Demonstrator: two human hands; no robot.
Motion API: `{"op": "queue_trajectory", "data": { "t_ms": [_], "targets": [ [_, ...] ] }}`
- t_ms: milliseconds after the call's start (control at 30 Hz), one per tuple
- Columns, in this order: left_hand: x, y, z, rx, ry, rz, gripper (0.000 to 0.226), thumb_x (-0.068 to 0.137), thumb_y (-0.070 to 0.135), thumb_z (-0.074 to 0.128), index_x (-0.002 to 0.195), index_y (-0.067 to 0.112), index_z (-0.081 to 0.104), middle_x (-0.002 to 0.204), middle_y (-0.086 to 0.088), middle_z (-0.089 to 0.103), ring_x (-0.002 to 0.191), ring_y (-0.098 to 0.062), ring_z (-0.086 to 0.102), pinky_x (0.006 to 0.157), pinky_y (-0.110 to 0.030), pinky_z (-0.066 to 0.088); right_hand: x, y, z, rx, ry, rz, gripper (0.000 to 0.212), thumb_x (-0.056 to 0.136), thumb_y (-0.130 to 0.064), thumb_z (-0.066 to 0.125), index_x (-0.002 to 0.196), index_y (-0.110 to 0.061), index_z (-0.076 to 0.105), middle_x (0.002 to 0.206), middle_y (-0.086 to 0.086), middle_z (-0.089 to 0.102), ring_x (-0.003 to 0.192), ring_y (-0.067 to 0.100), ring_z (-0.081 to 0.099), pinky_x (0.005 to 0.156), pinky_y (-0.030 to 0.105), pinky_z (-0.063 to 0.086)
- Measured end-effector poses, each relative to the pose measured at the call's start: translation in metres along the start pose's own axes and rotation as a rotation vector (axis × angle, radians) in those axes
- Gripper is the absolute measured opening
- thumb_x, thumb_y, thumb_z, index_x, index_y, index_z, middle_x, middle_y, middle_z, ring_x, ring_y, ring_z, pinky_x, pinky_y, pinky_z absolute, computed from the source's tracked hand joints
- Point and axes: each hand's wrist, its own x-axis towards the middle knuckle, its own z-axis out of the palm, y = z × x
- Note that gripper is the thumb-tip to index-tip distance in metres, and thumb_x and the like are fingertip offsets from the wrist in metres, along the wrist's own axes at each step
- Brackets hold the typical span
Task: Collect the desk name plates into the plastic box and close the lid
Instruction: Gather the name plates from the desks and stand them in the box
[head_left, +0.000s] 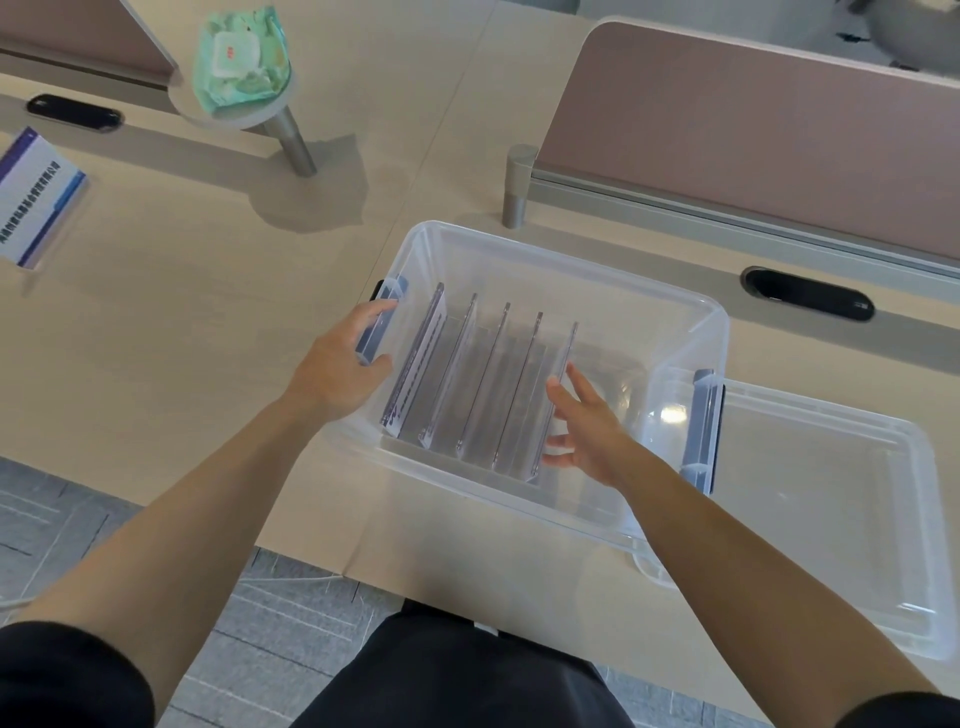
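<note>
Right hand (587, 431), fingers spread and holding nothing, sits just beside the last of five name plates (498, 384) standing in the plastic box (571, 265); left hand (337, 364) grips the box's left end. We steady the row, then fetch the stray plate (36, 200) on the desk (208, 312) before the lid (821, 499).

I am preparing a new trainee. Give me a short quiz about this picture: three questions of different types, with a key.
1. True or false: the lid is already on the box.
2. How many plates stand inside the box? A) three B) five C) seven
3. Fill in: the left hand grips the box's left ____.

Key
1. False: it lies on the desk, right of the box.
2. B
3. latch
</note>
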Motion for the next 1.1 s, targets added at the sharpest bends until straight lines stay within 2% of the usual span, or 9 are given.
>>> {"op": "queue_trajectory", "data": {
  "t_ms": [167,300,367,433,533,633,767,867,1100],
  "targets": [
    [0.0,-0.001,0.001,0.02,0.01,0.032,0.062,0.091,0.018,0.061,0.141,0.046,0.035,0.15,0.008,0.044,0.104,-0.025,0.062,0.09,-0.029,0.042,0.001,0.001,-0.001,-0.007,0.012,0.006,0.065,0.095,-0.051,0.052,0.151,-0.051,0.018,0.16,0.009,0.028,0.129,0.047,0.048,0.067,0.04,0.059],
    [0.009,-0.008,0.006,0.058,0.04,0.014,0.059,0.088,0.03,0.062,0.14,0.044,0.038,0.13,0.0,0.05,0.12,-0.027,0.046,0.104,-0.044,0.041,-0.002,-0.016,0.001,-0.45,0.225,-0.139,0.068,0.093,-0.058,0.052,0.151,-0.031,0.028,0.146,0.007,0.049,0.119,0.03,0.057,0.089,0.042,0.054],
    [-0.004,-0.008,-0.009,-0.004,0.103,0.109,0.053,0.087,0.033,0.06,0.137,0.039,0.044,0.121,-0.002,0.051,0.122,-0.026,0.042,0.103,-0.04,0.037,-0.031,-0.037,0.013,-0.605,0.396,-0.341,0.06,0.094,-0.053,0.054,0.144,-0.022,0.042,0.133,0.003,0.059,0.109,0.022,0.059,0.079,0.03,0.049],
    [0.003,-0.004,-0.005,-0.078,0.179,0.076,0.042,0.088,0.03,0.059,0.129,0.03,0.053,0.116,-0.002,0.053,0.109,-0.026,0.053,0.095,-0.036,0.043,-0.043,-0.064,0.016,-0.718,0.404,-0.449,0.043,0.096,-0.046,0.054,0.13,-0.02,0.058,0.122,0.0,0.066,0.099,0.017,0.061,0.07,0.025,0.045],
    [-0.005,-0.008,-0.023,-0.163,0.279,0.027,0.03,0.088,0.023,0.06,0.118,0.019,0.063,0.107,-0.004,0.056,0.083,-0.025,0.059,0.079,-0.028,0.043,-0.067,-0.094,0.048,-0.874,0.279,-0.601,0.029,0.096,-0.042,0.055,0.112,-0.023,0.068,0.108,-0.003,0.07,0.093,0.015,0.065,0.078,0.028,0.05],
    [-0.02,-0.014,-0.048,-0.246,0.318,-0.035,0.019,0.085,0.023,0.058,0.101,0.024,0.069,0.092,-0.003,0.067,0.08,-0.023,0.062,0.074,-0.028,0.048,-0.085,-0.124,0.089,-0.975,0.142,-0.728,0.02,0.095,-0.039,0.057,0.1,-0.025,0.07,0.1,-0.004,0.07,0.086,0.014,0.066,0.083,0.031,0.053],
    [-0.05,-0.035,-0.085,-0.298,0.355,-0.135,0.012,0.085,0.025,0.061,0.093,0.026,0.069,0.088,-0.002,0.07,0.072,-0.021,0.062,0.067,-0.03,0.052,-0.085,-0.146,0.148,-1.049,-0.042,-0.872,0.02,0.095,-0.031,0.059,0.1,-0.016,0.071,0.094,-0.005,0.068,0.08,0.008,0.062,0.072,0.02,0.048],
    [-0.08,-0.059,-0.112,-0.354,0.438,-0.24,0.008,0.077,0.037,0.061,0.083,0.034,0.067,0.086,-0.002,0.068,0.075,-0.027,0.065,0.074,-0.043,0.058,-0.082,-0.151,0.192,-1.041,-0.18,-0.952,0.019,0.094,-0.025,0.06,0.099,-0.013,0.073,0.089,-0.008,0.065,0.073,0.003,0.056,0.068,0.016,0.041],
    [-0.13,-0.112,-0.172,-0.365,0.646,-0.401,0.011,0.091,0.024,0.06,0.101,0.026,0.065,0.095,-0.004,0.067,0.087,-0.029,0.066,0.076,-0.04,0.054,-0.071,-0.157,0.292,-1.074,-0.339,-1.066,0.022,0.093,-0.03,0.061,0.101,-0.014,0.073,0.1,0.0,0.072,0.095,0.016,0.064,0.086,0.029,0.048]
  ]
}}
